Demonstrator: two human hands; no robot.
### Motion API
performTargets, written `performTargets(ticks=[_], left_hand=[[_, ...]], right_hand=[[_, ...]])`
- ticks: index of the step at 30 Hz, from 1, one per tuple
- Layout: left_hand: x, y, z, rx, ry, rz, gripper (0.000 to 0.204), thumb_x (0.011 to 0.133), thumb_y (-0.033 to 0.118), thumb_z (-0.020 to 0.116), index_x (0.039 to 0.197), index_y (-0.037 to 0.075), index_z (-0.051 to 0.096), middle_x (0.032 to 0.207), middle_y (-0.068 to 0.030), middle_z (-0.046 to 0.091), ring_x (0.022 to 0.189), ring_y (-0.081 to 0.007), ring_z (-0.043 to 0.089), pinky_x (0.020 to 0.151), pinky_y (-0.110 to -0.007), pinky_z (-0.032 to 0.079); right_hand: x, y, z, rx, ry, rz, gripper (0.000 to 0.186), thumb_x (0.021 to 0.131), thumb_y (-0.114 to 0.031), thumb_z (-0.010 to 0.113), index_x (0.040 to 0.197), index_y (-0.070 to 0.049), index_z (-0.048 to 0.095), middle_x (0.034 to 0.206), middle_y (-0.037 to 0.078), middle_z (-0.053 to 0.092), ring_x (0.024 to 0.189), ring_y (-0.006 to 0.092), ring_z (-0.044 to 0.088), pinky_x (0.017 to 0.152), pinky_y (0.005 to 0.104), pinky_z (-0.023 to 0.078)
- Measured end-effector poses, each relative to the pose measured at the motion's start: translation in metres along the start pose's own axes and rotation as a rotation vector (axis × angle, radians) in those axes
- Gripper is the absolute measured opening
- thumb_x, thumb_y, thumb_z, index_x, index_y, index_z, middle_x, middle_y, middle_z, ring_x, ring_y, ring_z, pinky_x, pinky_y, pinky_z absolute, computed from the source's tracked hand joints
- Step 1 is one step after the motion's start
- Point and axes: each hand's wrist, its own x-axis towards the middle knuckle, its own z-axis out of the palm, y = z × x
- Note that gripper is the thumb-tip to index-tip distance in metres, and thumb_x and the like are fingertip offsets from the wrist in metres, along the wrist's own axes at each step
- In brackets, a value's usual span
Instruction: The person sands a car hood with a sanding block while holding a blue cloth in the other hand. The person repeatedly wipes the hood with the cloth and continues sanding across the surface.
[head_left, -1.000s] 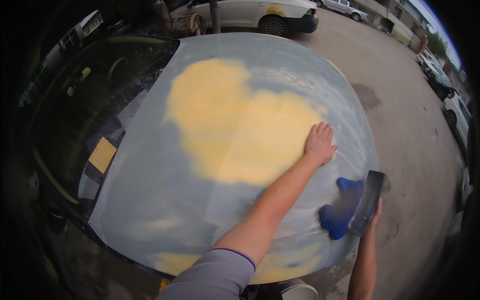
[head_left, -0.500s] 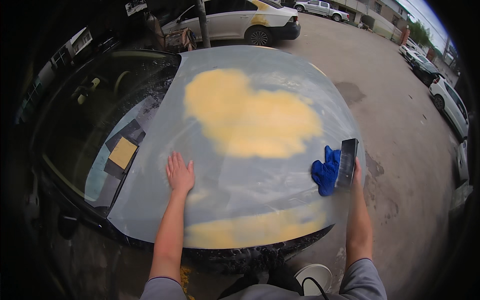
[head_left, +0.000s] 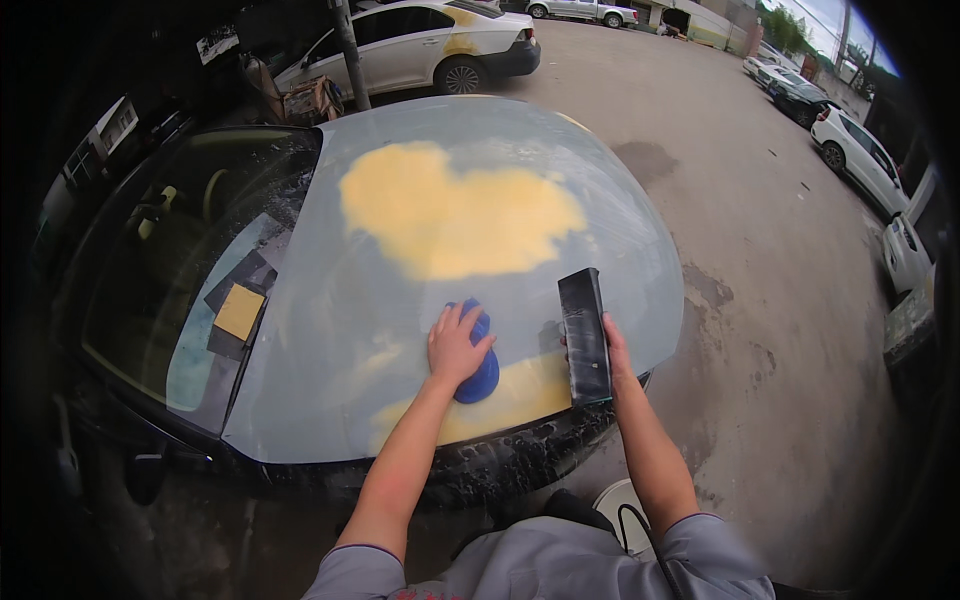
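My left hand (head_left: pixel 455 345) rests on a blue cloth (head_left: pixel 478 380) on the grey hood (head_left: pixel 300 390), fingers curved over it, near the lower middle. My right hand (head_left: pixel 612 350) holds a long black block (head_left: pixel 583 325) by its side, over the hood's right part; its thumb side is partly hidden by the block. A large pale-yellow patch (head_left: pixel 460 215) covers the middle of the hood, and a second yellow band (head_left: pixel 430 420) runs along its near edge, under and beside my hands.
At left, the windscreen (head_left: pixel 150 260) has dark sheets and a yellow square (head_left: pixel 240 312) at its base. A white bucket (head_left: pixel 625 500) stands below me. A white car (head_left: pixel 400 50) and a pole (head_left: pixel 350 60) are beyond the hood; parked cars (head_left: pixel 855 155) line the right.
My left hand has come from flat on bare hood onto the cloth. The cloth has moved left from beside the block. My right hand has brought the block leftward.
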Motion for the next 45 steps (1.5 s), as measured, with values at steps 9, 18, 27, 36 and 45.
performTargets(ticks=[9, 18, 27, 36, 45], left_hand=[[-0.034, 0.037, 0.018, 0.243, 0.187, -0.315, 0.064, 0.101, 0.048, 0.077, 0.154, 0.016, 0.061, 0.145, -0.0117, 0.063, 0.136, -0.0366, 0.061, 0.109, -0.055, 0.051], [-0.124, 0.184, 0.139, 0.015, 0.069, 0.2, 0.041, 0.103, 0.026, 0.077, 0.14, 0.011, 0.068, 0.13, -0.0133, 0.067, 0.122, -0.0379, 0.068, 0.099, -0.052, 0.055], [-0.322, 0.3, 0.451, -0.183, -0.69, 0.462, 0.036, 0.102, 0.022, 0.077, 0.137, 0.014, 0.073, 0.126, -0.0137, 0.072, 0.12, -0.0384, 0.071, 0.102, -0.049, 0.057], [-0.482, 0.238, 0.721, -0.103, -0.93, 0.247, 0.05, 0.104, 0.036, 0.075, 0.148, 0.011, 0.068, 0.137, -0.0199, 0.069, 0.128, -0.0438, 0.067, 0.108, -0.055, 0.055], [-0.531, 0.211, 0.806, 0.176, -1.436, 0.191, 0.07, 0.109, 0.058, 0.058, 0.144, -0.002, 0.069, 0.145, -0.0329, 0.069, 0.137, -0.0487, 0.066, 0.116, -0.055, 0.052]], right_hand=[[-0.188, 0.063, -0.334, 0.296, 0.869, -0.39, 0.066, 0.11, -0.068, 0.054, 0.125, -0.008, 0.075, 0.099, 0.015, 0.081, 0.08, 0.0363, 0.079, 0.075, 0.052, 0.067], [-0.428, 0.258, -0.546, 0.548, 1.279, -0.311, 0.062, 0.11, -0.058, 0.067, 0.142, -0.005, 0.07, 0.127, 0.01, 0.077, 0.106, 0.0326, 0.076, 0.099, 0.0504, 0.062], [-0.418, 0.359, -0.533, 0.632, 1.092, 0.179, 0.05, 0.112, -0.053, 0.067, 0.119, -0.005, 0.078, 0.098, 0.009, 0.081, 0.077, 0.0246, 0.077, 0.071, 0.0435, 0.065], [-0.326, 0.534, -0.624, 0.761, 1.334, 0.194, 0.057, 0.111, -0.052, 0.068, 0.135, -0.001, 0.075, 0.126, 0.013, 0.078, 0.109, 0.0288, 0.074, 0.097, 0.047, 0.059], [-0.28, 0.603, -0.702, 0.594, 1.557, 0.442, 0.055, 0.106, -0.034, 0.064, 0.146, 0.003, 0.068, 0.14, 0.018, 0.072, 0.125, 0.0307, 0.069, 0.102, 0.0469, 0.056]])
